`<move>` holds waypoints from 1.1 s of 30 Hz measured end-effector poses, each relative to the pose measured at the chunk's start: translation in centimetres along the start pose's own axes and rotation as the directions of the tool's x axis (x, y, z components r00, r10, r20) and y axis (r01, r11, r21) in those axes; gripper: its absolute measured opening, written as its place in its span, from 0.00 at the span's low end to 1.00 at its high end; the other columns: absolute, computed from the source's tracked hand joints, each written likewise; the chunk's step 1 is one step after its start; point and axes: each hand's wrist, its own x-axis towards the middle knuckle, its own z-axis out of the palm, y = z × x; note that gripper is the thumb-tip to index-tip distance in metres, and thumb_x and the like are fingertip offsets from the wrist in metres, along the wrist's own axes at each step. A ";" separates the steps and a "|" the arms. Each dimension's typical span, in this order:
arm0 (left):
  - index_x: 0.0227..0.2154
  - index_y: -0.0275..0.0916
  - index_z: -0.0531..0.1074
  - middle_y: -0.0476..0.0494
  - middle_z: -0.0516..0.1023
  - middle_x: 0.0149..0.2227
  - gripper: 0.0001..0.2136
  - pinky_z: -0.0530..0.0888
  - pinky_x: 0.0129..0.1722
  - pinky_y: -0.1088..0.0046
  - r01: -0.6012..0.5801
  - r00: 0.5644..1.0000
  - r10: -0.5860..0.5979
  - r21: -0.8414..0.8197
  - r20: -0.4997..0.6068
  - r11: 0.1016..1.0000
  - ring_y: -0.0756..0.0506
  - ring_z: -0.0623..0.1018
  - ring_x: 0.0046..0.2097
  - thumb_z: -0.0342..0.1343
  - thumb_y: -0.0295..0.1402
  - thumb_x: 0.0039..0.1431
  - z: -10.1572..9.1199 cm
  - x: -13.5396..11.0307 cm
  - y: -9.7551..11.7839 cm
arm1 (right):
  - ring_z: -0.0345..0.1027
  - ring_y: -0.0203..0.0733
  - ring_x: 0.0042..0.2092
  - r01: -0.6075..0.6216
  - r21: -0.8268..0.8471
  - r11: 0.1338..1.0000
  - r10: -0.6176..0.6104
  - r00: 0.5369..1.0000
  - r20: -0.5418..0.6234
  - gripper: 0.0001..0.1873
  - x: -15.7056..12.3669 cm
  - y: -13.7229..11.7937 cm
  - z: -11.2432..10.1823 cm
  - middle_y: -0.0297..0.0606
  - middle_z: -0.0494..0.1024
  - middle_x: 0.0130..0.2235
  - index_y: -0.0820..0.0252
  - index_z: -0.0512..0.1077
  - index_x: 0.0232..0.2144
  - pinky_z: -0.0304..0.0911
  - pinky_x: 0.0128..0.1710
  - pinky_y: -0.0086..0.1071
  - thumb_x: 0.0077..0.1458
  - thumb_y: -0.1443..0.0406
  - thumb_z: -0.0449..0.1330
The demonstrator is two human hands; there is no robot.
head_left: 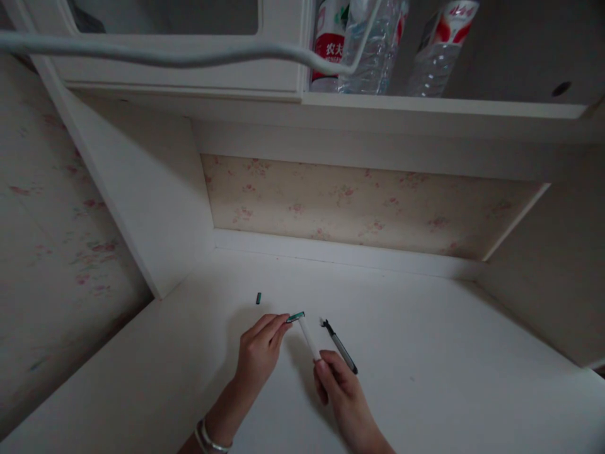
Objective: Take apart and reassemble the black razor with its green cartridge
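Note:
My left hand (259, 345), fingers pinched together, holds one end of a narrow green razor head (295, 317). The head sits crosswise at the top of a white razor handle (309, 338); whether the two are locked together cannot be made out. My right hand (338, 381) is closed around the handle's lower end. Just beyond it, a black and grey razor handle (340, 345) with a forked tip lies on the white desk (439, 353). Up and left of my left hand, a second small green and dark razor head (258, 298) rests on the surface.
Overhead, a shelf (444, 108) bears several clear plastic bottles (368, 50), some with red labels. A pale curved bar (170, 58) crosses the upper view before a cabinet door (189, 75). Side panels (137, 189) and a flowered wall (331, 198) enclose the desk.

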 end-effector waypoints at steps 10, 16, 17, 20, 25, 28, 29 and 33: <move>0.41 0.38 0.74 0.45 0.78 0.33 0.08 0.75 0.37 0.78 -0.038 0.999 0.037 0.004 0.021 0.999 0.51 0.78 0.35 0.52 0.26 0.61 0.1 -0.2 0.5 | 0.50 0.36 0.26 0.029 -0.154 0.988 -0.033 0.999 -0.021 0.19 0.0 0.2 0.4 0.30 0.57 0.25 0.60 0.70 0.32 0.47 0.24 0.29 0.60 0.51 0.52; 0.40 0.39 0.74 0.46 0.78 0.34 0.07 0.75 0.36 0.78 -0.025 0.999 0.025 0.002 0.032 1.000 0.50 0.78 0.35 0.54 0.28 0.60 0.1 -0.3 0.5 | 0.52 0.37 0.27 0.035 -0.154 0.987 -0.055 0.990 -0.127 0.19 0.3 0.5 -0.1 0.32 0.60 0.25 0.60 0.71 0.32 0.49 0.24 0.28 0.59 0.50 0.53; 0.41 0.39 0.74 0.45 0.78 0.33 0.08 0.75 0.36 0.78 -0.029 0.999 0.029 -0.001 0.030 1.000 0.50 0.78 0.34 0.54 0.28 0.60 0.1 -0.3 0.5 | 0.51 0.37 0.26 0.027 -0.142 0.990 -0.047 0.988 -0.144 0.19 0.4 0.6 -0.2 0.31 0.59 0.25 0.59 0.71 0.32 0.49 0.23 0.28 0.58 0.50 0.53; 0.42 0.39 0.73 0.45 0.78 0.33 0.08 0.75 0.36 0.77 -0.034 0.999 0.034 -0.006 0.035 0.999 0.50 0.78 0.34 0.53 0.28 0.60 0.1 -0.3 0.4 | 0.49 0.36 0.24 0.012 -0.105 0.994 -0.030 0.985 -0.171 0.20 0.6 0.9 -0.4 0.30 0.57 0.24 0.59 0.70 0.32 0.47 0.21 0.27 0.58 0.49 0.53; 0.41 0.39 0.74 0.45 0.78 0.33 0.08 0.75 0.36 0.77 -0.032 0.999 0.033 -0.010 0.043 0.999 0.50 0.78 0.34 0.53 0.28 0.60 0.0 -0.3 0.6 | 0.50 0.35 0.25 0.022 -0.123 0.992 -0.032 0.996 -0.082 0.19 0.3 0.9 -0.1 0.30 0.57 0.24 0.59 0.70 0.32 0.46 0.21 0.28 0.60 0.50 0.52; 0.40 0.39 0.74 0.45 0.79 0.33 0.07 0.75 0.36 0.77 -0.033 0.999 0.033 0.003 0.038 0.999 0.50 0.78 0.35 0.53 0.28 0.60 0.0 -0.3 0.7 | 0.50 0.35 0.25 0.033 -0.148 0.988 -0.041 0.998 -0.054 0.19 0.2 0.7 0.0 0.30 0.57 0.24 0.60 0.70 0.31 0.46 0.22 0.28 0.60 0.51 0.52; 0.40 0.39 0.74 0.45 0.79 0.33 0.07 0.75 0.36 0.77 -0.031 0.999 0.030 0.009 0.037 0.999 0.50 0.78 0.35 0.53 0.28 0.60 0.0 -0.3 0.7 | 0.50 0.35 0.25 0.032 -0.153 0.988 -0.042 0.997 -0.063 0.19 0.3 0.7 0.0 0.30 0.57 0.24 0.60 0.70 0.31 0.47 0.22 0.28 0.60 0.51 0.52; 0.40 0.40 0.74 0.46 0.79 0.33 0.07 0.76 0.36 0.77 -0.026 0.999 0.026 0.015 0.023 1.000 0.50 0.79 0.35 0.54 0.29 0.60 0.0 -0.3 0.5 | 0.50 0.35 0.24 0.022 -0.136 0.990 -0.040 0.991 -0.131 0.20 0.5 0.7 -0.1 0.30 0.57 0.23 0.59 0.70 0.31 0.46 0.21 0.28 0.59 0.50 0.52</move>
